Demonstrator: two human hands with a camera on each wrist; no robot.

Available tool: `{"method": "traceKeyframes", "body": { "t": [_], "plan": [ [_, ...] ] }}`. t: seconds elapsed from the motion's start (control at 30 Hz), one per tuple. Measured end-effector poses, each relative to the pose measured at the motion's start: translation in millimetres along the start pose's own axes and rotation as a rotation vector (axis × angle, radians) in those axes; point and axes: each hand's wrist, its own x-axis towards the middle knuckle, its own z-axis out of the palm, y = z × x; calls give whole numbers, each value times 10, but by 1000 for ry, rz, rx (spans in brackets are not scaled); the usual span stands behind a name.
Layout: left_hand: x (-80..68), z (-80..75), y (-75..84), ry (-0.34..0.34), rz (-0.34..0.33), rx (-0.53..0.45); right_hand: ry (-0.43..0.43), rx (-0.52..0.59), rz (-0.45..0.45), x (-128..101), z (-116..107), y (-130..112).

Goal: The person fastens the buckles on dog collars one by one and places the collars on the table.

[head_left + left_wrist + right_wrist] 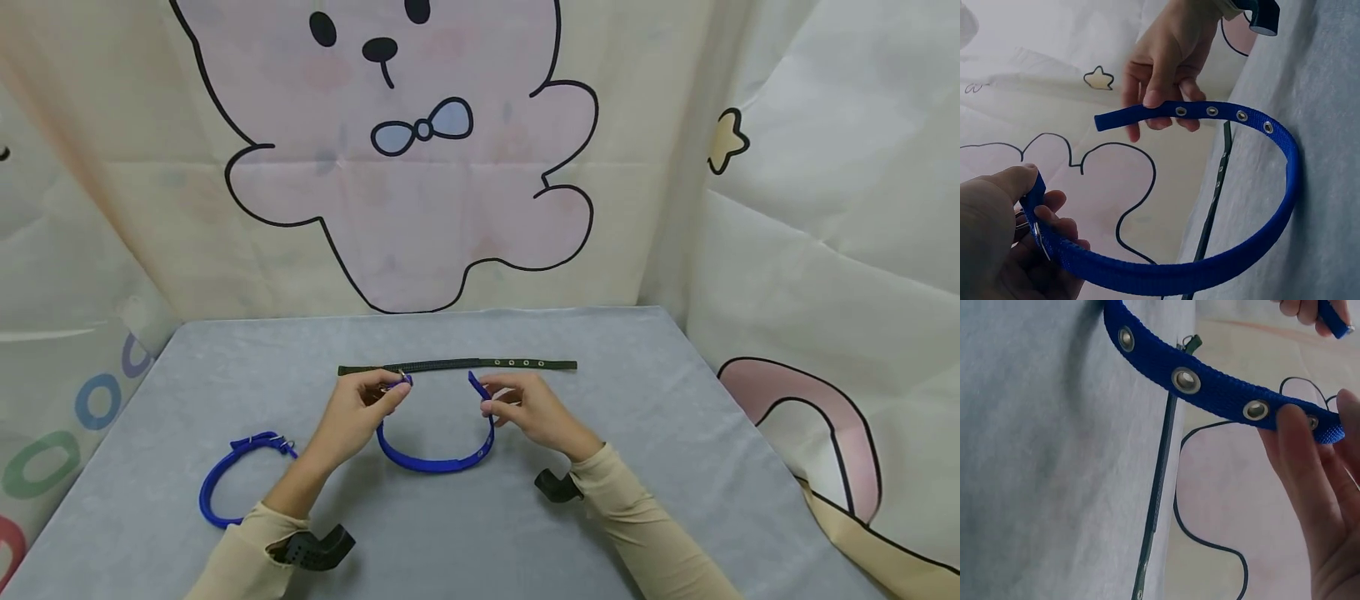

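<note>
A blue collar (437, 465) with metal eyelets hangs in a U between both hands, its bottom close above the table. My left hand (358, 414) pinches its buckle end; the metal buckle (1040, 241) shows between thumb and fingers in the left wrist view. With thumb and fingertips, my right hand (536, 410) pinches the strap near its free tip (1107, 120). In the right wrist view the eyelets on the blue collar (1160, 365) run up to the right fingers. The two ends stand apart.
Behind the hands, a dark green collar (517, 363) with eyelets lies stretched out flat across the table (637, 500). A second blue collar (206, 487), closed into a loop with its buckle at the top, lies left of the left forearm. Printed curtains (622, 275) surround the table.
</note>
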Motion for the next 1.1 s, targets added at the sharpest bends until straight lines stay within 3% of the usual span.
{"method": "traceKeyframes", "body": {
  "t": [0.13,0.6,1.1],
  "plan": [
    [-17,52,9,-22,17,-10,26,-12,-29,-22,52,-41],
    [-69,175,77,-88,53,1,-29,4,-91,-27,285,-157],
    [-136,263,153,-87,59,53,3,20,-114,-67,407,-201]
  ]
}}
